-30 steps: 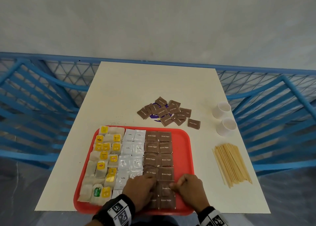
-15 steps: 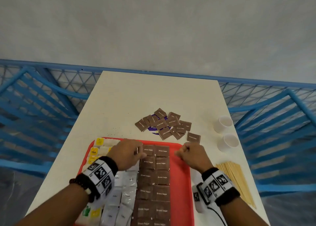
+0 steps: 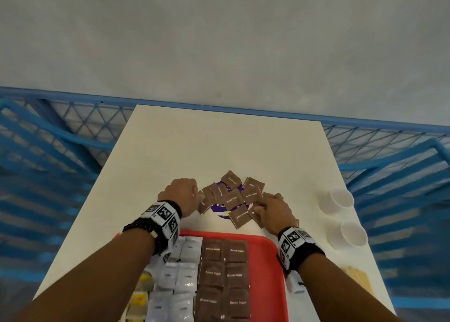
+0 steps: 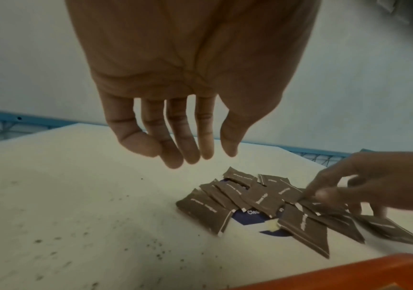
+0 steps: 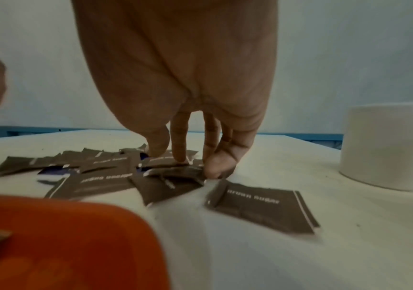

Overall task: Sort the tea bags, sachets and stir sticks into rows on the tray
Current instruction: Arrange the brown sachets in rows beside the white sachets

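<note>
Your left hand [image 4: 175, 82] hangs relaxed and empty above the loose brown sugar sachets [image 3: 233, 200], ready to gather. Your right hand [image 3: 272, 209] presses fingertips onto one, apparently to pinch it. The tray [image 3: 275, 248] lies behind both wrists.

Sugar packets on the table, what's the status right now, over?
Left hand open, hovering beside the loose brown sugar sachets. Right hand fingertips on one sachet; grip unclear. Nothing blocking the tray.
</note>
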Demonstrator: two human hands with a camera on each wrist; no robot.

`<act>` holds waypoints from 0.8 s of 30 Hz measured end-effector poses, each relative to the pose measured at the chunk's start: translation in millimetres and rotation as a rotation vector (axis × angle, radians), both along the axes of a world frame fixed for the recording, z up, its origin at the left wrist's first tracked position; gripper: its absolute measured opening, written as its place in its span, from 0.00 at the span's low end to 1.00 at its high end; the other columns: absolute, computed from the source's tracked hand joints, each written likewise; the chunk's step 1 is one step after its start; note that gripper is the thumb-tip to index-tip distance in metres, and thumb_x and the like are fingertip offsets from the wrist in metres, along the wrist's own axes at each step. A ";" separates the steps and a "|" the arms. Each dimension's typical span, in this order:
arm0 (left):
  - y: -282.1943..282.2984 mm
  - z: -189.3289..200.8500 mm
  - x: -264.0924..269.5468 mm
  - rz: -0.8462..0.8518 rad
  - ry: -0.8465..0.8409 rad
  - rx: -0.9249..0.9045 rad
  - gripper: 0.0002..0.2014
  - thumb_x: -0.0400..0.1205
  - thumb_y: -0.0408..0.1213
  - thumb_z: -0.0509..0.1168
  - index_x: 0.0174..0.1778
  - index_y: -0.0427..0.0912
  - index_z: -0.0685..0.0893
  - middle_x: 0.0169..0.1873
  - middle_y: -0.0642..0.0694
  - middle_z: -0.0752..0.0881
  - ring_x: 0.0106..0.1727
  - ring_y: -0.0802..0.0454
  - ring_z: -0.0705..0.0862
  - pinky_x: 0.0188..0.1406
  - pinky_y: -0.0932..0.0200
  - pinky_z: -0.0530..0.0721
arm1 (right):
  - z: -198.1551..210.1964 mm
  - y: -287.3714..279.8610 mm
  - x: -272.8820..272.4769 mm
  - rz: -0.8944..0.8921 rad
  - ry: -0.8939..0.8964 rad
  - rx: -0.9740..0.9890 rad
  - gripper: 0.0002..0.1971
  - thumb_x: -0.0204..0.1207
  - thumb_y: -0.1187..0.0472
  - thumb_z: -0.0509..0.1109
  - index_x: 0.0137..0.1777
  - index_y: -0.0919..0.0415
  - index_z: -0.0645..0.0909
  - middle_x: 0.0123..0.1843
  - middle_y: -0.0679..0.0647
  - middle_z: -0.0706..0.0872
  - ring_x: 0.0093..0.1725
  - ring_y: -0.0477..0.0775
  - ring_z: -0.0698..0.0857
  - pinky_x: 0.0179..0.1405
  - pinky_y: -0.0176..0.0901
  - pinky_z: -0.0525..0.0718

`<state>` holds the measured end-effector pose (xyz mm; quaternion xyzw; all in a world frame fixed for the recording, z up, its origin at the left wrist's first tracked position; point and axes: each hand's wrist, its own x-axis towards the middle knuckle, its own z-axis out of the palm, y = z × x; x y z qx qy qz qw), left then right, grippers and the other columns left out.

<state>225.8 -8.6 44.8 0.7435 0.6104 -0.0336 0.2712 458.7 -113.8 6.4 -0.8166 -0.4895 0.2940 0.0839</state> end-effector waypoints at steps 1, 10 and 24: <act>5.2 -4.3 6.0 0.002 -0.009 -0.005 0.10 0.82 0.51 0.67 0.49 0.49 0.82 0.54 0.48 0.84 0.56 0.45 0.83 0.54 0.52 0.79 | -2.3 -0.6 -3.0 0.018 -0.003 0.011 0.11 0.77 0.53 0.64 0.58 0.49 0.83 0.56 0.53 0.76 0.58 0.60 0.80 0.56 0.51 0.82; 35.4 -50.7 55.9 -0.092 0.156 -0.004 0.36 0.75 0.69 0.66 0.70 0.45 0.73 0.69 0.43 0.76 0.73 0.39 0.72 0.70 0.38 0.70 | -12.2 1.5 6.7 -0.123 -0.032 -0.051 0.15 0.75 0.49 0.73 0.58 0.51 0.77 0.55 0.51 0.73 0.51 0.57 0.82 0.50 0.48 0.80; 47.1 -59.2 68.5 0.013 0.001 -0.156 0.19 0.75 0.49 0.78 0.53 0.41 0.85 0.56 0.43 0.87 0.61 0.41 0.83 0.64 0.47 0.78 | -27.5 20.2 11.3 -0.097 0.048 -0.111 0.20 0.68 0.56 0.81 0.50 0.54 0.72 0.52 0.51 0.82 0.48 0.52 0.82 0.53 0.53 0.85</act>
